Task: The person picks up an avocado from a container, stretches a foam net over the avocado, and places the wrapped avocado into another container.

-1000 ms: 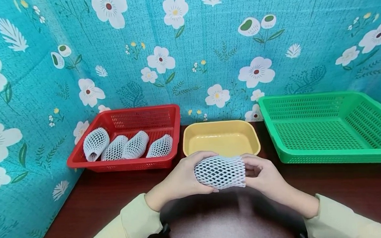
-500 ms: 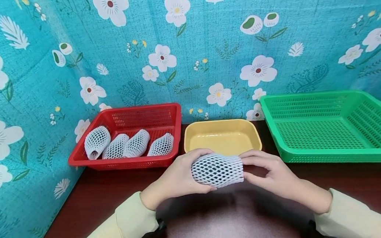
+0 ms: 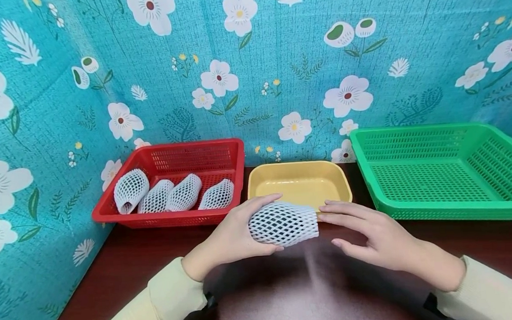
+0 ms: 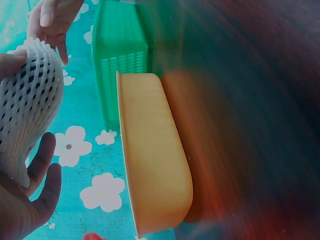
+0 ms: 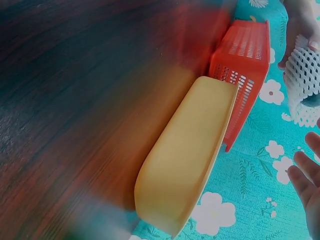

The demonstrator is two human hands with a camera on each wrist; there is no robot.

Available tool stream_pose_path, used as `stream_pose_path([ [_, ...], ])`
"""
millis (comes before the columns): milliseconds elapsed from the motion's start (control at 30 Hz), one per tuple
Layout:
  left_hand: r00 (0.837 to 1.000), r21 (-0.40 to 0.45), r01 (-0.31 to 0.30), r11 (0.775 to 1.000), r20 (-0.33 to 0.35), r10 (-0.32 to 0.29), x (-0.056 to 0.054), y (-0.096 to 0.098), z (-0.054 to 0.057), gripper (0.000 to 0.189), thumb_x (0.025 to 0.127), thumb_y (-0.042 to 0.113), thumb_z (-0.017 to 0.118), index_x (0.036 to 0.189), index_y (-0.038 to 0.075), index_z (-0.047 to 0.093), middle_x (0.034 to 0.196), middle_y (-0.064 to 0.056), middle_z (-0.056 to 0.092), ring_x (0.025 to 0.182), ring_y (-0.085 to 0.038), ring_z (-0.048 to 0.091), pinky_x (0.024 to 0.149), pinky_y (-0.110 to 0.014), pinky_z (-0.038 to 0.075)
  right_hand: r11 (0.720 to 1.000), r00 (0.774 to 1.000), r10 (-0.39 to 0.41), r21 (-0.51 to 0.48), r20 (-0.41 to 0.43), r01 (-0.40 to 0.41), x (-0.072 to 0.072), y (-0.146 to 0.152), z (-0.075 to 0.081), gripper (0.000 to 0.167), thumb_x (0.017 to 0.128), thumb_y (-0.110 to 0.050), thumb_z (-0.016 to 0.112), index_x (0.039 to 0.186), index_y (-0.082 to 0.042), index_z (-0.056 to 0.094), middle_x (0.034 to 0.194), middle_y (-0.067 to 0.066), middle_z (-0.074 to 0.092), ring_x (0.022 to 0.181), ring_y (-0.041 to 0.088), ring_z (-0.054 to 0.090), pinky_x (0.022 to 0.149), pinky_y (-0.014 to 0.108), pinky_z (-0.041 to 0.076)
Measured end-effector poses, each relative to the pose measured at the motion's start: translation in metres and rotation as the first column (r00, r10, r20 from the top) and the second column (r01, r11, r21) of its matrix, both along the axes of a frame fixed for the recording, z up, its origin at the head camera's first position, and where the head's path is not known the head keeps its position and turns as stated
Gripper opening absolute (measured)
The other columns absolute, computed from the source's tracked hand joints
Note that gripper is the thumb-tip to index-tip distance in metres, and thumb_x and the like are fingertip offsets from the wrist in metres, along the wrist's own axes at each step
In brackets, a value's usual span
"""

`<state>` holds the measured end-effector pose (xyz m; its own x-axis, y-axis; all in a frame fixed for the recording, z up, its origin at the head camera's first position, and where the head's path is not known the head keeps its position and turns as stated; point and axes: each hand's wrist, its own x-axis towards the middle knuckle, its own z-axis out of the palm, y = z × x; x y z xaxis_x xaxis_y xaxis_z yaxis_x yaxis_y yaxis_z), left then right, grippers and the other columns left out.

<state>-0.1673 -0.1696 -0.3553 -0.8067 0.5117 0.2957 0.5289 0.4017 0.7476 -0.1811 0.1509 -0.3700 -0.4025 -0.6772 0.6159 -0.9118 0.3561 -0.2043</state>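
A white foam fruit net is held level above the table in front of the yellow tray. My left hand grips its rounded left end, thumb below and fingers over the top. Something dark shows through the mesh, and in the right wrist view a dark rounded surface fills part of the net's open end. My right hand is spread with fingers fairly straight, its fingertips just right of that open end. The left wrist view shows the net bulging between thumb and fingers.
At the left, a red basket carries several similar foam nets. On the right stands a green basket with slotted walls. A dark wood table lies under everything, and a blue flowered cloth hangs behind.
My right hand has drawn back rightward from the net's open end, and its fingers have straightened. My left hand has shifted slightly left and up with the foam fruit net.
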Motion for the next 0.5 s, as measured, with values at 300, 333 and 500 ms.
stream_pose_path([
  [300, 0.998, -0.021, -0.070, 0.997, 0.002, 0.070, -0.001, -0.012, 0.000, 0.084, 0.068, 0.024, 0.095, 0.142, 0.024, 0.054, 0.132, 0.009, 0.059, 0.117, -0.012, 0.056, 0.087, -0.033, 0.057, 1.000, 0.999, -0.020, 0.001, -0.033, 0.020, 0.002, 0.008, 0.002, 0.049, 0.104, -0.050, 0.053, 0.131, -0.012, 0.069, 0.137, 0.006, 0.063, 0.131, 0.020, 0.055, 0.113, 0.017, 0.031],
  [333, 0.997, -0.022, -0.080, 0.997, -0.002, 0.080, -0.001, -0.014, 0.001, 0.084, 0.068, 0.023, 0.095, 0.142, 0.023, 0.054, 0.132, 0.008, 0.059, 0.117, -0.013, 0.056, 0.087, -0.034, 0.057, 1.000, 0.999, -0.024, 0.002, -0.032, 0.024, 0.002, 0.010, 0.003, 0.050, 0.104, -0.050, 0.053, 0.132, -0.012, 0.069, 0.137, 0.006, 0.063, 0.131, 0.020, 0.055, 0.113, 0.018, 0.031],
  [500, 0.991, -0.019, -0.134, 0.991, 0.002, 0.134, -0.002, -0.028, 0.004, 0.085, 0.068, 0.021, 0.095, 0.142, 0.021, 0.053, 0.132, 0.008, 0.058, 0.118, -0.015, 0.055, 0.086, -0.035, 0.057, 0.999, 0.998, -0.037, -0.003, -0.053, 0.037, 0.001, 0.016, 0.002, 0.050, 0.105, -0.050, 0.052, 0.132, -0.012, 0.069, 0.137, 0.007, 0.063, 0.131, 0.020, 0.054, 0.114, 0.018, 0.031],
])
